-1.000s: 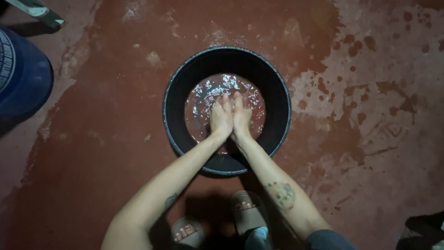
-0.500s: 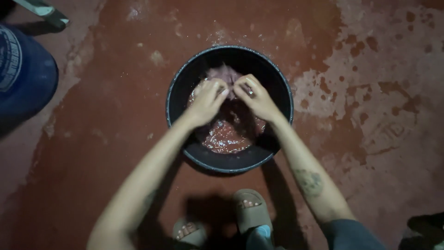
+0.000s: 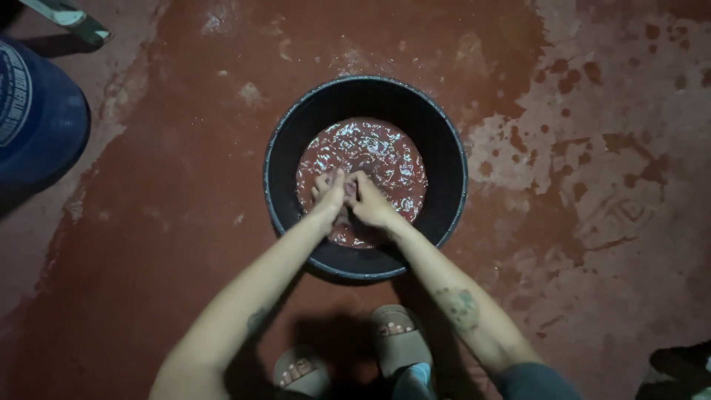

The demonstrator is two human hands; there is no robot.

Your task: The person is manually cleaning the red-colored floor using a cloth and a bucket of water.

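Note:
A round black basin (image 3: 444,148) stands on the red floor, holding foamy reddish water (image 3: 378,148). Both my hands are down in it at the near side, pressed close together. My left hand (image 3: 329,194) and my right hand (image 3: 370,204) are clenched around a small bunched pinkish wet cloth (image 3: 349,194), mostly hidden between the fingers and under the water.
A large blue barrel (image 3: 33,118) stands at the left edge, with a pale metal leg (image 3: 70,16) beyond it. My feet in tan slide sandals (image 3: 396,344) are just below the basin. The worn red floor (image 3: 592,185) has pale patches on the right; a dark object (image 3: 681,367) lies at bottom right.
The hands lifted and pulled the cloth apart above the water half a second ago; now they are back down at the near side of the basin, bunched together on it.

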